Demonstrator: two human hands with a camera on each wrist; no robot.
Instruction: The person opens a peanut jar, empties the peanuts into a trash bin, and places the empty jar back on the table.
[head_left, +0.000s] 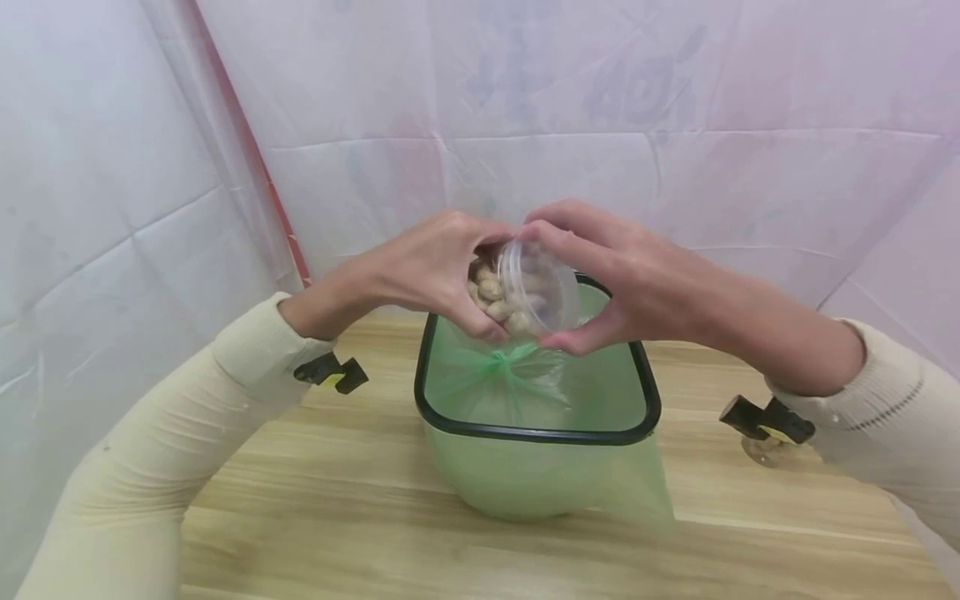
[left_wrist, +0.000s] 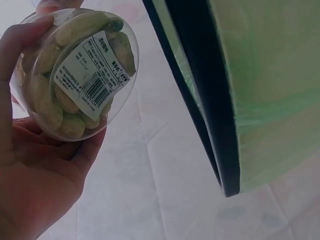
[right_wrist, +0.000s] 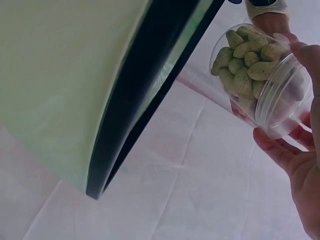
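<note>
Head view, hands: the left hand (head_left: pixel 427 267) and right hand (head_left: pixel 607 279) meet above the bin (head_left: pixel 536 433), fingers curled round a clear tub (head_left: pixel 525 292) of nuts
Head view, bin: black-rimmed, lined with a green bag (head_left: pixel 517 379), standing on the wooden table (head_left: pixel 337 500)
Left wrist view: the tub (left_wrist: pixel 75 72), barcode label (left_wrist: pixel 92 70) facing out, lies in the palm with the thumb (left_wrist: pixel 12 55) along its side; the bin rim (left_wrist: pixel 200 95) is near
Right wrist view: fingers (right_wrist: pixel 280 150) clamp the tub's (right_wrist: pixel 260 75) clear end, beside the bin's rim (right_wrist: pixel 145 95)
</note>
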